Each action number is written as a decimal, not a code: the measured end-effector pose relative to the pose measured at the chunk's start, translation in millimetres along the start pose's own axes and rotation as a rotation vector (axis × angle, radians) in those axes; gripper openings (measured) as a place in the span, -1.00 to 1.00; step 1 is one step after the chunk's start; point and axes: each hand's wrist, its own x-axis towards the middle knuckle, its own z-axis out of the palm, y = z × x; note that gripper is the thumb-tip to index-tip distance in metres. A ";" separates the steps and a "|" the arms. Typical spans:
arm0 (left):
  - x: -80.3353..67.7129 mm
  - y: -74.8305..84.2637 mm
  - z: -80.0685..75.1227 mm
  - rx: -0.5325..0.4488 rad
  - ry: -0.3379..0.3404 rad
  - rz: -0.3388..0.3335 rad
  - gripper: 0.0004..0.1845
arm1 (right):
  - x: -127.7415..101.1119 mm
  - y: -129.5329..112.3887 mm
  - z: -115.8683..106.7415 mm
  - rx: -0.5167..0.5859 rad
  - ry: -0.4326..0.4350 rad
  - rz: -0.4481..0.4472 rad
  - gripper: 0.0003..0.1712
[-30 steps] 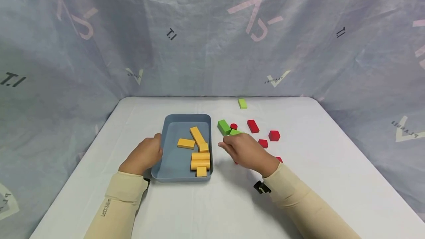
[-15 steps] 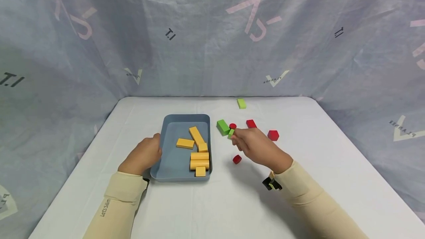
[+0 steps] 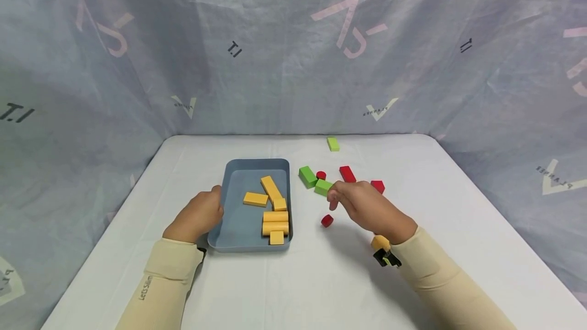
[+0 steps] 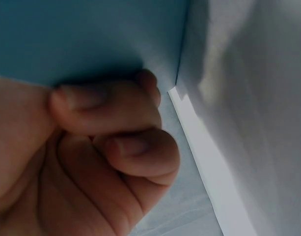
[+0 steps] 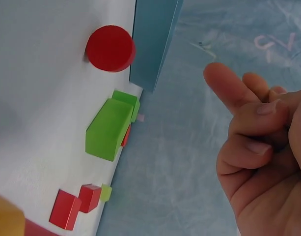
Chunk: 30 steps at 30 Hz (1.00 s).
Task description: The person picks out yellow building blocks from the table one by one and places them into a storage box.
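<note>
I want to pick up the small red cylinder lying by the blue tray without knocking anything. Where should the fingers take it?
Probably from above, pinching the round side wall of the red cylinder with the right hand. It stands on a flat end, apart from the tray and the green block, so both sides look free.

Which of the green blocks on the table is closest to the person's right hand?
The small green block just beside the right hand, at its fingertips. The larger green block and the pale one lie farther back.

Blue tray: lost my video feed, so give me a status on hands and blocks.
Left hand grips the blue plastic tray by its left rim. Right hand empty, fingers loosely curled, beside the small green block. Small red cylinder lies between hand and tray.
</note>
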 end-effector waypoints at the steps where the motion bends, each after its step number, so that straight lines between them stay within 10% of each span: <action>1: 0.0 0.2 -0.2 -0.001 0.000 -0.001 -0.53 | -1.3 0.7 -0.4 -0.003 0.004 -0.013 -0.92; 18: -2.1 2.7 -2.3 -0.002 -0.006 -0.026 -0.53 | -25.3 -1.0 -10.2 -0.034 -0.057 -0.044 -0.34; 30: -3.7 2.9 -0.7 -0.006 -0.001 -0.011 -0.56 | -48.1 -0.1 -10.5 -0.068 -0.040 0.033 -0.41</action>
